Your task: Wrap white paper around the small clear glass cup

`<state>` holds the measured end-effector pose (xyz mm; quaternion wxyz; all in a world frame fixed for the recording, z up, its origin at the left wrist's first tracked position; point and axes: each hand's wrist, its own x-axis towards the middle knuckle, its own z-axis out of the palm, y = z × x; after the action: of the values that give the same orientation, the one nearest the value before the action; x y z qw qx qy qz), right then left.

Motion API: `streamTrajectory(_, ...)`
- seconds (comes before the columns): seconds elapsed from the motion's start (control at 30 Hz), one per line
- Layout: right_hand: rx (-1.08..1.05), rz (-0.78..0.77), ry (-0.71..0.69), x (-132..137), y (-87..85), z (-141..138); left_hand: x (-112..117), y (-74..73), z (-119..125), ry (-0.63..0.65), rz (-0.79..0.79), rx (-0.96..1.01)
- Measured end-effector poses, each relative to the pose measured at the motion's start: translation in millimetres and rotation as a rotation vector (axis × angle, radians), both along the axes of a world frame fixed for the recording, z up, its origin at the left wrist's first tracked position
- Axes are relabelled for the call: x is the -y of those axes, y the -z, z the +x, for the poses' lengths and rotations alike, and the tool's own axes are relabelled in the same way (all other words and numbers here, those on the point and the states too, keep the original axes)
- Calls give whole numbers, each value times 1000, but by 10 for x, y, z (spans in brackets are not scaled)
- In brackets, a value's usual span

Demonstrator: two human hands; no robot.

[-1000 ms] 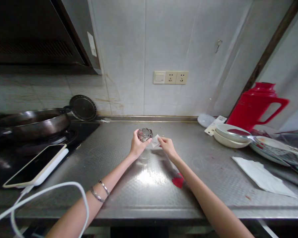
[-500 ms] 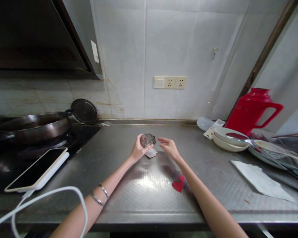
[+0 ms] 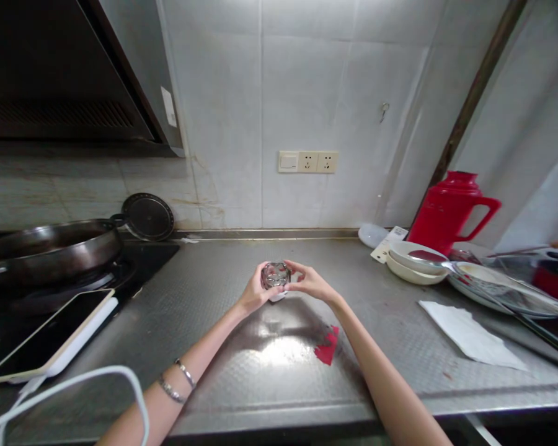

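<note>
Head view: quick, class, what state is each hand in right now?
Left hand: closed, holding one side of a small shiny round object.
Right hand: closed, thumb and fingers holding its other side.

Both arms point(image 3: 214, 341) reach forward, left fingers point(image 3: 259, 272) and right fingers point(image 3: 299, 267) curled inward.

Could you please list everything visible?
round item: 1, silvery, between hands
scrap: 1, white, below item
red piece: 1, red, counter
counter: 1, grey, centre
pan, disc: 1 each, dark, left
stove, hood, phone: 1 each, black, left
cable: 1, white, left
sockets: 2, cream, wall
switch: 1, cream, wall
flask: 1, red, right
bowls: 2, white, right
dish, card, napkin: 1 each, white, right
tableware: several, mixed, right
bracelets: 2, silver, forearm
left hand, right hand: 1 each, bare, centre
</note>
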<state>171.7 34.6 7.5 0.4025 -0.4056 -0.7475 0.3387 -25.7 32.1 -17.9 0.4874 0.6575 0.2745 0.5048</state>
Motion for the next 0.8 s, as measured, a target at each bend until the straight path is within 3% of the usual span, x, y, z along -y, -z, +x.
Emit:
streamTrajectory(0.17, -49, -17, -9, -24, 29, 68, -31, 22, 64, 35, 1, -25)
streamTrajectory(0.4, -36, 6, 55, 39, -19, 380, -174, -11, 309, -41, 15, -246)
streamTrajectory(0.63, 54, -5, 196, 225, 3, 1110, -179, -133, 1054, 77, -21, -276)
streamTrajectory(0.8, 99, 16, 252, 420, 73, 1714, -143, -97, 1675, 203, -47, -240)
